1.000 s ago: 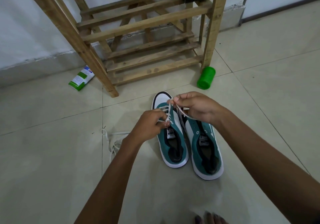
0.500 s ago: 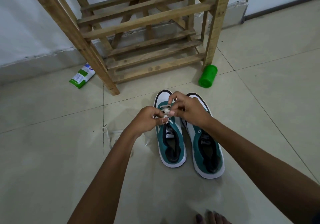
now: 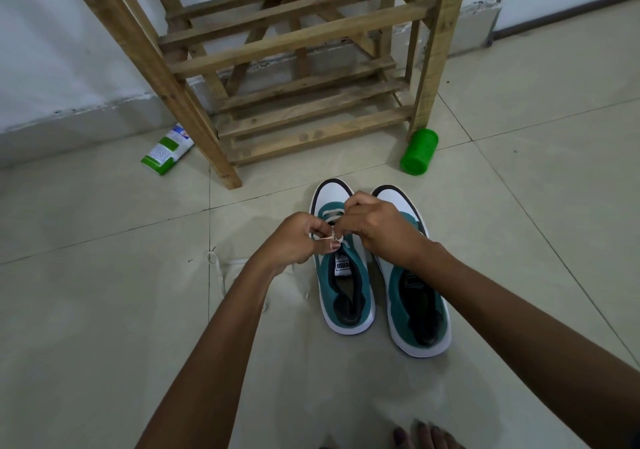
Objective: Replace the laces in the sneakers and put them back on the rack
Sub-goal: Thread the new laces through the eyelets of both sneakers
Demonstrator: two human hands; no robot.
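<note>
Lace (image 3: 330,237) pinched between both hands' fingers (image 3: 320,230)

The rack (image 3: 301,50) is rough, unpainted wood. The floor (image 3: 104,310) is smooth, faintly glossy tile. The sneakers (image 3: 346,292) look matt teal cloth with smooth white toes. The cup (image 3: 418,152) is glossy green plastic.

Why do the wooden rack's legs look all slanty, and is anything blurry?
Head view: the wide lens splays the rack legs outward near the edges; soft even light, faint shadows under the sneakers; the lace at the fingers is slightly smeared.
</note>
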